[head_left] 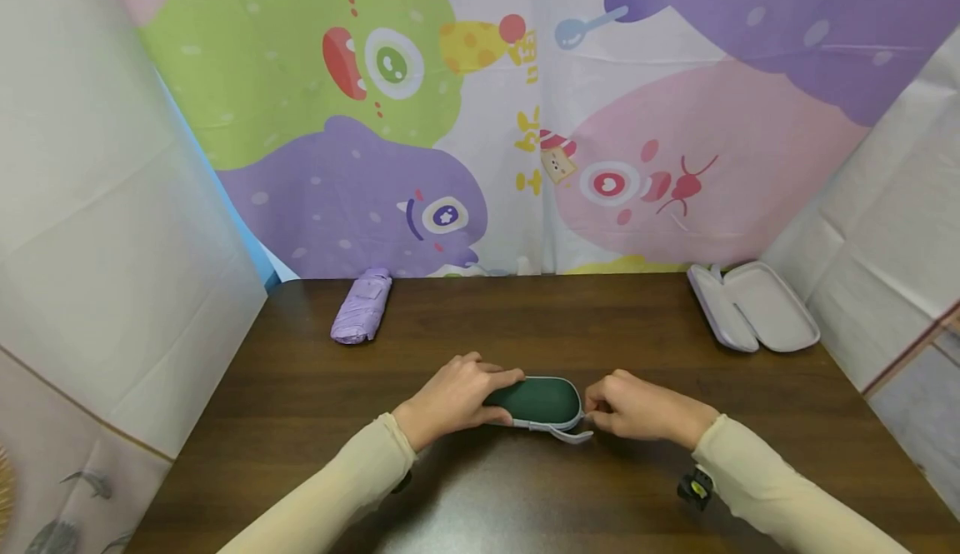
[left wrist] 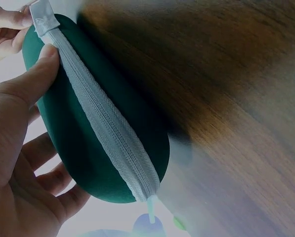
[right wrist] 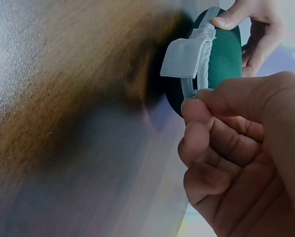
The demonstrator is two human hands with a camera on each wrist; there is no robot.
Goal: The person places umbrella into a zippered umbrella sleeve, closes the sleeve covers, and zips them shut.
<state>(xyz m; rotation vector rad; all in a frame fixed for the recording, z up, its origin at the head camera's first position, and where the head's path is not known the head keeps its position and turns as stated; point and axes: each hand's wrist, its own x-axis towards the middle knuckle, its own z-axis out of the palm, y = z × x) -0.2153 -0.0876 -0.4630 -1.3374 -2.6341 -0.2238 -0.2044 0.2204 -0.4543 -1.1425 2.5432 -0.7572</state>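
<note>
A dark green zip case [head_left: 547, 401] with rounded ends sits on the table in the middle of the head view. My left hand [head_left: 457, 396] grips its left end, thumb along the near side and fingers over the far side. A pale grey zipper [left wrist: 100, 103] runs round its edge. At the right end, my right hand [head_left: 637, 408] pinches the zipper pull [right wrist: 195, 93] between thumb and index finger. Just beside the pull, a short dark gap shows between the zipper's teeth. A grey fabric strap [right wrist: 182, 58] sticks out from the case's near side.
A purple folded umbrella [head_left: 362, 308] lies at the back left of the brown wooden table [head_left: 247, 454]. At the back right, a pale grey case [head_left: 776, 308] lies unfolded. A printed cartoon cloth [head_left: 517, 229] hangs behind the table's far edge.
</note>
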